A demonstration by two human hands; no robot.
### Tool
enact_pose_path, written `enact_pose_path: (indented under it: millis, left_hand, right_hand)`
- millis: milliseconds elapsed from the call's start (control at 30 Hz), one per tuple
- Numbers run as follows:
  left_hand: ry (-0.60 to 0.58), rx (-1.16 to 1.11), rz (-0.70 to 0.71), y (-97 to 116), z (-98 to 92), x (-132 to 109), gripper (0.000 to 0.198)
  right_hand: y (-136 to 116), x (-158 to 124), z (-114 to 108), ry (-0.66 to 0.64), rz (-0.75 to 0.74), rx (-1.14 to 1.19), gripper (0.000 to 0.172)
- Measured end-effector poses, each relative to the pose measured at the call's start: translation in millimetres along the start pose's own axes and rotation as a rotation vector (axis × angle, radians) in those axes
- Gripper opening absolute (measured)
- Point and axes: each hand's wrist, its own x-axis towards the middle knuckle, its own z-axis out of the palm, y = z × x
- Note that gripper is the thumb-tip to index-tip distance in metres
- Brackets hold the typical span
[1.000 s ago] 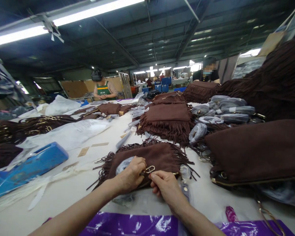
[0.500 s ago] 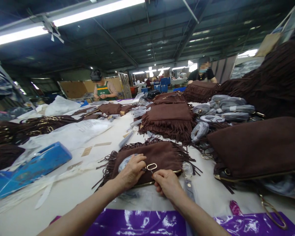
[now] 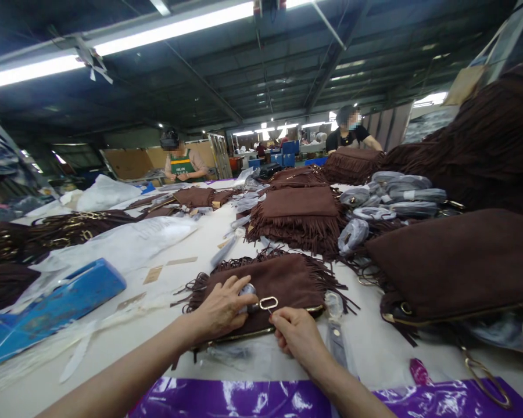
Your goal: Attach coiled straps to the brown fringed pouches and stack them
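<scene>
A dark brown fringed pouch (image 3: 283, 276) lies flat before me, its gold zipper edge (image 3: 253, 334) towards me. My left hand (image 3: 226, 305) rests over a coiled strap in grey plastic (image 3: 247, 290) on the pouch and grips it, fingers bent and partly apart. From that strap a gold oval clasp (image 3: 269, 302) sticks out between my hands. Just below the clasp, my right hand (image 3: 294, 331) is closed in a pinch on a small thin piece; the fingertips hide most of it.
Purple glossy plastic (image 3: 239, 397) lies along the near edge. A blue tape dispenser (image 3: 65, 307) stands left. Stacked fringed pouches (image 3: 298, 206), wrapped straps (image 3: 405, 188) and a large brown bag (image 3: 457, 261) are beyond and right. Two co-workers stand across the table.
My left hand has shifted slightly left and its fingers have spread over the strap coil. The coil now shows to the right of the fingers. My right hand keeps its pinch.
</scene>
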Motion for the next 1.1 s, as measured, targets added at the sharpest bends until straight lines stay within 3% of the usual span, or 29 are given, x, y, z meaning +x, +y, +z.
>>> enact_pose_path:
  millis: [200,333,600,967,1100]
  left_hand:
    - [0.131,-0.021,-0.116,29.7,15.8,-1.0,0.036]
    - [0.179,-0.025,-0.156,38.0,20.2,-3.3,0.037]
    - [0.164,-0.033,-0.213,38.6,19.2,-0.5,0.035]
    - [0.207,-0.102,-0.171,43.8,20.0,-6.5,0.037]
    - [0.169,-0.246,-0.284,52.2,11.4,0.7,0.026]
  right_hand:
    - [1.2,-1.1,1.0,-0.001,-0.005,0.020,0.021]
    - [1.8,-0.9,0.3,-0.003,-0.011,0.012,0.022]
    - [6.1,0.7,-0.7,-0.017,-0.051,-0.021,0.024]
    - [5.8,0.4,-1.1,-0.007,-0.049,-0.022,0.024]
    - [9.4,2.3,1.3,-0.008,-0.053,-0.019,0.024]
